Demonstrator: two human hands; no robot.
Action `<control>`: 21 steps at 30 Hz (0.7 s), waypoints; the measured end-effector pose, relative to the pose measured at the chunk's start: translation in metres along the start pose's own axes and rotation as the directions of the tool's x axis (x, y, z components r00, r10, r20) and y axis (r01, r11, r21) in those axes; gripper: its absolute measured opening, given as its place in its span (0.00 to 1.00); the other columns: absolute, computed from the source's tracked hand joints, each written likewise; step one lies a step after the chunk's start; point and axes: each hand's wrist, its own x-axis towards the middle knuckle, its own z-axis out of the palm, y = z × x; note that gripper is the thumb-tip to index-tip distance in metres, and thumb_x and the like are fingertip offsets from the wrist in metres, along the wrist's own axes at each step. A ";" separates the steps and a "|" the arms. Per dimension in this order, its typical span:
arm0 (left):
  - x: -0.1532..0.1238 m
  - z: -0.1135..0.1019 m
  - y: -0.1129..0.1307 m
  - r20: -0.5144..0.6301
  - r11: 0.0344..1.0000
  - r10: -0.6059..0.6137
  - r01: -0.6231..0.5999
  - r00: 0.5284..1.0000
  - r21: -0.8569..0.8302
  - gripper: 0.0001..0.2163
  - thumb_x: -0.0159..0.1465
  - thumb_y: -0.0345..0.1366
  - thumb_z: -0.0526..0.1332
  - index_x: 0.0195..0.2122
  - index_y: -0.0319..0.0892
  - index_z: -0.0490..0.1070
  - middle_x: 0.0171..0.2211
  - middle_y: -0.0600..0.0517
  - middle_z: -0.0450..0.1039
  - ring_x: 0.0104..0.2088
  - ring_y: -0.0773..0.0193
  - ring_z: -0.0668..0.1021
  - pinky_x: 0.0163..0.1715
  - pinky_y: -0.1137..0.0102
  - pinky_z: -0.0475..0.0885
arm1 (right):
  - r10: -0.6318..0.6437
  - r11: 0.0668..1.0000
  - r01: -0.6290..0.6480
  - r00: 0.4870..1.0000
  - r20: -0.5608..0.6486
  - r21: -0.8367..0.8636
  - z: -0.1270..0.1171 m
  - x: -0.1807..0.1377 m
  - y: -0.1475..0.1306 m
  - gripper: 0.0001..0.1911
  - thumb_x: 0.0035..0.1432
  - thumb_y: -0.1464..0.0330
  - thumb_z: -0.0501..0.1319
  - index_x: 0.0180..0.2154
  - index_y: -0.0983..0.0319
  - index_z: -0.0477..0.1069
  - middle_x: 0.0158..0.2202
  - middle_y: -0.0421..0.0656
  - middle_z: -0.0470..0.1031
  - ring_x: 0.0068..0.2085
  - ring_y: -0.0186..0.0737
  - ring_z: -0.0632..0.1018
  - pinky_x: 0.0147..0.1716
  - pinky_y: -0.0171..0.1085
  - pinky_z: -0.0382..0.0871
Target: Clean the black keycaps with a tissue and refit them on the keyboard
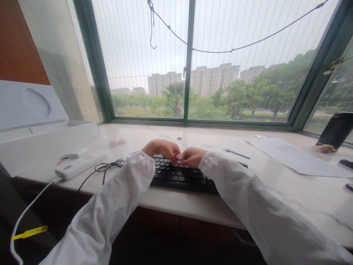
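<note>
A black keyboard (176, 179) lies on the pale marble-look sill near its front edge. Over its upper middle rows my left hand (166, 150) bends down with its fingers pinched together. Close beside it, my right hand (192, 156) is also closed, knuckles toward the window. Between the two fingertips something thin seems to show against the keys, too small to name. White sleeves cover both forearms, and the right sleeve hides the keyboard's right end. A small dark piece (179, 138) sits on the sill beyond the hands.
At left are an open white box (49, 138), a white power strip (79, 165) and a coiled black cable (109, 166). To the right lie a blue stick-like tool (237, 153), printed paper (298, 156) and a propped dark phone-like object (335, 130). A window stands behind.
</note>
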 end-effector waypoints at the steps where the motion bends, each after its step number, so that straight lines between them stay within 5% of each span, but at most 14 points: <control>1: -0.002 -0.003 -0.003 -0.057 0.999 -0.026 0.025 0.998 -0.030 0.12 0.48 0.41 0.67 0.25 0.40 0.66 0.21 0.58 0.64 0.24 0.71 0.65 0.25 0.74 0.59 | 0.041 0.999 -0.042 0.996 -0.074 -0.006 -0.006 -0.002 0.005 0.10 0.53 0.64 0.61 0.31 0.63 0.78 0.27 0.41 0.74 0.32 0.36 0.73 0.30 0.32 0.62; 3: -0.003 -0.007 -0.010 -0.238 0.988 -0.151 0.141 0.960 -0.058 0.10 0.51 0.40 0.66 0.26 0.40 0.68 0.22 0.57 0.65 0.23 0.71 0.65 0.23 0.74 0.59 | 0.190 0.978 -0.206 0.951 -0.243 -0.041 -0.016 -0.006 0.018 0.10 0.52 0.65 0.61 0.34 0.62 0.78 0.34 0.44 0.77 0.37 0.40 0.75 0.34 0.35 0.65; 6: 0.001 -0.010 -0.023 -0.477 0.938 -0.320 0.344 0.819 -0.039 0.07 0.52 0.36 0.65 0.29 0.40 0.72 0.29 0.53 0.73 0.28 0.68 0.71 0.28 0.74 0.64 | 0.385 0.884 -0.457 0.831 -0.401 -0.098 -0.028 -0.013 0.038 0.13 0.52 0.67 0.60 0.40 0.60 0.78 0.42 0.50 0.77 0.42 0.48 0.77 0.38 0.41 0.68; 11: 0.014 -0.005 -0.039 -0.618 0.875 -0.388 0.483 0.684 -0.015 0.07 0.51 0.32 0.64 0.32 0.41 0.76 0.36 0.49 0.77 0.37 0.61 0.76 0.37 0.72 0.69 | 0.476 0.801 -0.585 0.753 -0.454 -0.131 -0.032 -0.017 0.056 0.18 0.54 0.68 0.59 0.48 0.63 0.74 0.48 0.55 0.74 0.47 0.51 0.76 0.42 0.44 0.69; 17: 0.015 0.000 -0.046 -0.713 0.797 -0.418 0.604 0.564 0.011 0.09 0.54 0.36 0.61 0.36 0.45 0.76 0.40 0.50 0.78 0.43 0.57 0.76 0.43 0.69 0.69 | 0.420 0.847 -0.512 0.807 -0.415 -0.140 -0.027 -0.013 0.065 0.23 0.57 0.56 0.59 0.50 0.63 0.72 0.49 0.55 0.74 0.49 0.49 0.75 0.45 0.43 0.68; 21: 0.020 -0.006 -0.049 -0.673 0.777 -0.435 0.627 0.598 0.055 0.11 0.54 0.41 0.63 0.39 0.48 0.75 0.40 0.53 0.78 0.42 0.58 0.77 0.40 0.70 0.69 | 0.338 0.891 -0.418 0.871 -0.356 -0.175 -0.023 -0.008 0.076 0.23 0.52 0.58 0.64 0.47 0.63 0.74 0.48 0.55 0.75 0.48 0.49 0.76 0.44 0.42 0.70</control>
